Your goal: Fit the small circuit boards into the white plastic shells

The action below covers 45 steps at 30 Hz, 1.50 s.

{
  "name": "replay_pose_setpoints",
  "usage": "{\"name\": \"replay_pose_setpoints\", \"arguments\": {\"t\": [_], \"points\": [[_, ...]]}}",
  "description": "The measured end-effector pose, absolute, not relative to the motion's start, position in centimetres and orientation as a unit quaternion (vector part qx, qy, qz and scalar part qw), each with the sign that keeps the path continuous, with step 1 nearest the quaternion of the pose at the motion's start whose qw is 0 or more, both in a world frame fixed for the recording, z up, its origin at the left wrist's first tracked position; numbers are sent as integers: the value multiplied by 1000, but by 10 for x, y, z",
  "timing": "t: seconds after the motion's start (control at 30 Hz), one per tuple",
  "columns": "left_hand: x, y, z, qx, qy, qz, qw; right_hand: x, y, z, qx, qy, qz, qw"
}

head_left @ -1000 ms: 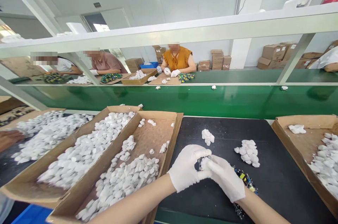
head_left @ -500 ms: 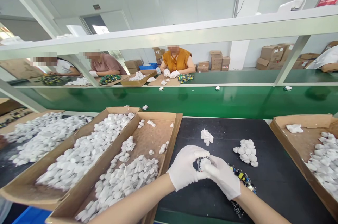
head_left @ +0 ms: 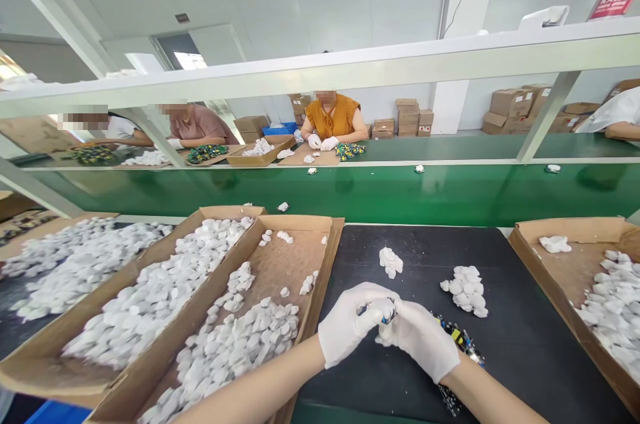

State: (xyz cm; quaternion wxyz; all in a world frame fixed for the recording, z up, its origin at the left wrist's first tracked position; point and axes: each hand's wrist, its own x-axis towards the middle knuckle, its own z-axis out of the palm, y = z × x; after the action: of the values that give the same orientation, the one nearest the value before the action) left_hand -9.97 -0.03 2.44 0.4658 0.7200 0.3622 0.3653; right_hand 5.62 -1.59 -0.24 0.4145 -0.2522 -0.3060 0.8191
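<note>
- Apparently, a two-handed handling step: left hand [head_left: 347, 324] and right hand [head_left: 425, 339] meet, both pinching a small part [head_left: 387, 319], five o'clock from view centre.
- Next move likely calls for steady, light pressure.

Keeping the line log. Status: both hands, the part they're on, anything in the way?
Left hand, right hand: together on small part, mostly hidden. White piles beyond. Dark cluster beside right hand, partly covered; no obstruction evident.

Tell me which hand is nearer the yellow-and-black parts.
Right. The right hand partly hides the yellow-and-black parts from view; the left hand is farther left, beyond the right hand.
</note>
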Motion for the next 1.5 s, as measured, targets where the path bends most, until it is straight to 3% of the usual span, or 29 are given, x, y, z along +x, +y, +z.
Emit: {"name": "replay_pose_setpoints", "arguments": {"t": [0.37,0.87,0.97,1.03,1.1,1.17,1.3,1.5], "points": [[-95,-1,21,736,379,362,429,52,-17,-4,-228,-182,871,394],[-96,1,18,802,383,337,310,59,-18,15,-326,-441,736,397],[-96,4,13,781,414,316,346,66,-9,17,-370,-532,652,394],[-97,6,10,785,438,289,329,74,8,16,-460,-612,523,375],[-97,9,8,811,469,240,255,84,38,14,-596,-673,310,309],[-97,11,7,838,491,177,161,96,76,12,-655,-663,227,283],[-96,11,7,883,460,68,66,122,151,11,-724,-629,166,231],[-93,7,5,889,449,-33,84,165,191,5,-798,-561,133,174]]}}
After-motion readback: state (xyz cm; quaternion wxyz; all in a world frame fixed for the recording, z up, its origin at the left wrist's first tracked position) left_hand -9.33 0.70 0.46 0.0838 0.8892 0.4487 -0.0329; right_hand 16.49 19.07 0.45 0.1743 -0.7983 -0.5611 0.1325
